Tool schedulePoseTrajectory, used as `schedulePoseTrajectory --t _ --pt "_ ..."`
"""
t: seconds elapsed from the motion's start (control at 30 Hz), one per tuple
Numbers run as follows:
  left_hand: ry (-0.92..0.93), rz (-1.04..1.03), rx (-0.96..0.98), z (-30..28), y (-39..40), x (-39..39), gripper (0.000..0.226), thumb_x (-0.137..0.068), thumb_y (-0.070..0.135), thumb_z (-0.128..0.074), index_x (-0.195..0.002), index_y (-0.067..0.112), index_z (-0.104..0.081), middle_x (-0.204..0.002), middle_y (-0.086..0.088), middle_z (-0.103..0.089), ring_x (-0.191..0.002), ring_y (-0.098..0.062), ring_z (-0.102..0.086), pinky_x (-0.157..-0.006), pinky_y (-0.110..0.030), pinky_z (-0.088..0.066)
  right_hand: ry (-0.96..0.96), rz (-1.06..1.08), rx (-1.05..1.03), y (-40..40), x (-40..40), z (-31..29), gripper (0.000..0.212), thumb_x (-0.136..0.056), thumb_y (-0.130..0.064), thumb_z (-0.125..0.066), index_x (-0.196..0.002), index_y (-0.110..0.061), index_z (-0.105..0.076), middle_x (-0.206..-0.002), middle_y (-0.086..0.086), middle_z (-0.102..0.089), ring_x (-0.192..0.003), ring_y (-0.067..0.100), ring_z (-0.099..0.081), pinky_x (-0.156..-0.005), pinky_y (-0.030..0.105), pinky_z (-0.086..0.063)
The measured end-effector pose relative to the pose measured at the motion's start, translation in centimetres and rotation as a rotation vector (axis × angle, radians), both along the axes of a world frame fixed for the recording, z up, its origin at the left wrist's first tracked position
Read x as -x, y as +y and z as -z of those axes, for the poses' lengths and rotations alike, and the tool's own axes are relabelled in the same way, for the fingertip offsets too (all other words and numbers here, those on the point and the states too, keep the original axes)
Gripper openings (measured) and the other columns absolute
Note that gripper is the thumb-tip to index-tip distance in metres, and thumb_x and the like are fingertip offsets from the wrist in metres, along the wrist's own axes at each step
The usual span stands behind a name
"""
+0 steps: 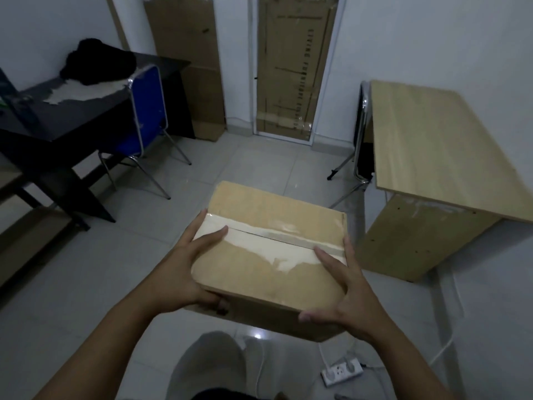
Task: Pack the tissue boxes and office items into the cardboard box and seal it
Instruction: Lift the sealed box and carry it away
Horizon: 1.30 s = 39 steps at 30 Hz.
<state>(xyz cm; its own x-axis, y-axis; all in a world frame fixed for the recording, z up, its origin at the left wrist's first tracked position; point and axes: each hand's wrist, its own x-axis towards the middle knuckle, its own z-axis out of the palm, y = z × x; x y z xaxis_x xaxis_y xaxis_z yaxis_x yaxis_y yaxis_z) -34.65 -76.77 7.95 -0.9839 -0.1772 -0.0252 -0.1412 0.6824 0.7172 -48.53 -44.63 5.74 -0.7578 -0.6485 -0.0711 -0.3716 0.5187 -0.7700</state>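
Note:
I hold a closed cardboard box [271,235] in the air above the tiled floor, in the middle of the head view. Its top flaps meet at a centre seam covered by a strip of clear tape, with torn pale patches beside it. My left hand [187,264] grips the box's left side, thumb on top and fingers underneath. On the right side my right hand [343,290] clasps it, index finger along the top and thumb on the near face. No tissue boxes or office items show; whatever is inside the box is hidden.
A light wooden desk [432,145] stands to the right. A black table [72,111] with a dark bundle and a blue folding chair [147,111] stand at left. Tall cardboard cartons [291,67] lean at the back wall. A white power strip [341,372] lies on the floor near my legs.

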Motion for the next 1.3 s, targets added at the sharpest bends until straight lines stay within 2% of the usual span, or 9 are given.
schedulePoseTrajectory --t 0.1,0.23,0.33,0.43,0.53,0.67,0.8,1.13,1.3 --pt "0.019 -0.012 0.003 -0.5 -1.4 3.7 0.124 -0.048 0.049 -0.1 -0.152 0.049 -0.033 -0.161 0.037 0.016 -0.148 0.0 -0.009 -0.115 -0.035 -0.032 0.008 -0.022 0.008 -1.7 4.6 -0.6 0.127 -0.035 -0.073 -0.09 -0.148 -0.054 -0.035 -0.156 -0.034 0.029 -0.151 0.007 -0.001 -0.121 0.043 -0.024" --pt "0.023 -0.053 -0.009 -0.6 -4.6 10.2 0.124 -0.047 0.055 -0.098 -0.152 0.049 -0.033 -0.159 0.039 0.017 -0.146 0.0 -0.007 -0.116 -0.037 -0.03 0.023 -0.059 -0.018 -5.7 11.8 -1.4 0.131 -0.033 -0.07 -0.093 -0.148 -0.054 -0.032 -0.154 -0.034 0.033 -0.149 0.003 0.005 -0.12 0.042 -0.022" --pt "0.022 -0.078 -0.021 0.6 -7.7 14.7 0.124 -0.046 0.055 -0.098 -0.152 0.05 -0.034 -0.158 0.041 0.017 -0.145 0.002 -0.006 -0.116 -0.036 -0.028 0.035 -0.074 -0.059 -9.1 17.1 -1.0 0.13 -0.034 -0.069 -0.092 -0.148 -0.057 -0.031 -0.154 -0.033 0.033 -0.145 0.0 0.002 -0.118 0.04 -0.024" --pt "0.045 -0.083 -0.052 2.6 -12.7 20.1 0.123 -0.045 0.05 -0.1 -0.151 0.05 -0.037 -0.159 0.041 0.015 -0.144 0.004 -0.008 -0.114 -0.036 -0.032 0.047 -0.09 -0.068 -14.0 23.0 0.3 0.129 -0.034 -0.071 -0.091 -0.148 -0.056 -0.031 -0.155 -0.032 0.032 -0.145 -0.001 0.001 -0.119 0.04 -0.025" --pt "0.043 -0.098 -0.078 3.8 -19.6 27.2 0.124 -0.044 0.046 -0.101 -0.151 0.048 -0.037 -0.158 0.043 0.014 -0.143 0.006 -0.009 -0.114 -0.036 -0.032 0.033 -0.07 -0.077 -21.0 29.9 1.4 0.13 -0.034 -0.071 -0.091 -0.148 -0.056 -0.032 -0.155 -0.033 0.031 -0.151 0.007 0.001 -0.121 0.045 -0.025" --pt "-0.002 -0.088 -0.095 3.5 -27.8 34.2 0.125 -0.044 0.047 -0.1 -0.151 0.048 -0.036 -0.158 0.042 0.014 -0.143 0.004 -0.011 -0.115 -0.04 -0.033 0.006 -0.064 -0.106 -29.0 36.8 1.2 0.131 -0.034 -0.072 -0.09 -0.149 -0.054 -0.031 -0.155 -0.033 0.031 -0.152 0.01 -0.001 -0.122 0.047 -0.026" --pt "-0.045 -0.085 -0.111 1.6 -35.1 41.5 0.126 -0.042 0.043 -0.102 -0.15 0.049 -0.038 -0.155 0.047 0.013 -0.141 0.004 -0.016 -0.109 -0.034 -0.037 -0.017 -0.048 -0.103 -36.1 43.4 0.4 0.129 -0.038 -0.069 -0.091 -0.15 -0.053 -0.029 -0.155 -0.033 0.031 -0.151 0.011 -0.002 -0.121 0.043 -0.024" --pt "-0.072 -0.049 -0.058 2.5 -47.5 61.4 0.124 -0.046 0.049 -0.099 -0.152 0.047 -0.034 -0.158 0.043 0.014 -0.142 -0.002 -0.016 -0.111 -0.039 -0.037 -0.039 -0.022 -0.045 -48.2 62.3 2.8 0.129 -0.036 -0.074 -0.088 -0.15 -0.054 -0.03 -0.157 -0.031 0.027 -0.152 0.009 -0.003 -0.119 0.037 -0.024" --pt "-0.098 -0.066 -0.071 3.2 -52.4 71.1 0.125 -0.044 0.052 -0.098 -0.151 0.051 -0.034 -0.16 0.04 0.015 -0.149 -0.008 -0.014 -0.117 -0.048 -0.035 -0.065 -0.046 -0.054 -53.6 72.7 3.4 0.129 -0.039 -0.074 -0.088 -0.151 -0.052 -0.028 -0.156 -0.032 0.03 -0.153 0.012 -0.001 -0.119 0.04 -0.025"
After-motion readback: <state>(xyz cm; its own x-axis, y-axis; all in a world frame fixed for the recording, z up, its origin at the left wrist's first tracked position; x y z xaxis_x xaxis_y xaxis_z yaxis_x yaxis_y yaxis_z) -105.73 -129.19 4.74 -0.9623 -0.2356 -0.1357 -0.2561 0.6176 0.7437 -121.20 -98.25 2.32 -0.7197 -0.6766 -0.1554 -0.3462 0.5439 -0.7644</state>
